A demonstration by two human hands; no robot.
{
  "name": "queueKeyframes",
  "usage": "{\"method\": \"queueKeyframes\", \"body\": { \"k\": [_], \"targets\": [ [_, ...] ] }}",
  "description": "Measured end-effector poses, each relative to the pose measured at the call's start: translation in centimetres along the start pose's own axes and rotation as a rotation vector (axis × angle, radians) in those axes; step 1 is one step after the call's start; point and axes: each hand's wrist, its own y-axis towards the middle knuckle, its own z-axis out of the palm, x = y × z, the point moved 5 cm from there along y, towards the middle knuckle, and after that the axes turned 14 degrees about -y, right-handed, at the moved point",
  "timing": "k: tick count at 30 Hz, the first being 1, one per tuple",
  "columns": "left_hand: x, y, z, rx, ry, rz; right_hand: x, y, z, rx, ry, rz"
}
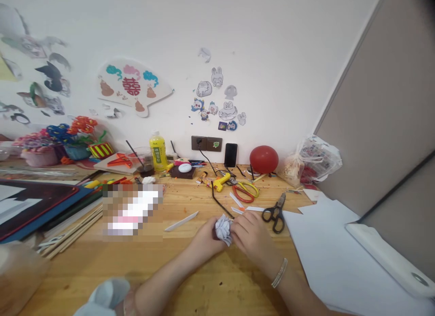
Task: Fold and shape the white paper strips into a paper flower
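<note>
My left hand (210,238) is wrapped round a small ruffled white paper flower (223,230), low over the table's middle. Against the flower's right side, the fingers of my right hand (250,234) are bent and pressed together on its edge. Just beyond my hands a thin black cord-like strip (219,200) runs toward a yellow glue gun (222,182); its near end meets my right fingers, and I cannot tell whether they touch it. White paper strips (181,221) lie to the left and ahead. Black-handled scissors (277,214) rest close to my right hand.
Red-and-yellow-handled scissors (246,191), a propped phone (231,155) and a red balloon (264,159) are farther back. White sheets (326,252) cover the right side. Wooden sticks (73,230) lie left; a yellow bottle (157,150) and a cup of dark drink (146,169) stand behind.
</note>
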Motion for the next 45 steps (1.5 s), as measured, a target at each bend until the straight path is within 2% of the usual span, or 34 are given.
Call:
{"method": "queueKeyframes", "body": {
  "k": [5, 11, 16, 21, 28, 34, 39, 45],
  "targets": [
    [-0.1, 0.0, 0.0, 0.003, 0.003, 0.003, 0.2, 0.0, 0.1, 0.001, -0.022, -0.025],
    [-0.3, -0.1, 0.2, -0.013, -0.056, -0.028, 0.6, -0.1, 0.2, -0.039, -0.065, 0.019],
    [-0.6, 0.0, 0.0, -0.017, -0.127, -0.042, 0.4, 0.0, -0.7, -0.087, 0.032, 0.068],
    [-1.8, -0.4, 0.0, -0.028, -0.309, -0.064, 0.3, -0.1, -1.8, -0.120, 0.145, 0.080],
    [-3.1, -1.3, 0.6, 0.001, -0.378, -0.090, -1.5, -0.5, -2.3, -0.167, 0.266, 0.275],
    [-2.9, -1.7, 0.6, 0.076, -0.444, -0.156, -1.5, -0.4, -2.6, -0.191, 0.295, 0.261],
    [-2.7, -1.5, 0.7, 0.181, -0.525, -0.121, -1.4, -0.3, -2.5, -0.146, 0.292, 0.213],
    [-2.9, -1.5, 0.8, 0.187, -0.632, -0.083, -1.4, -0.5, -2.3, -0.158, 0.295, 0.189]
  ]
}}
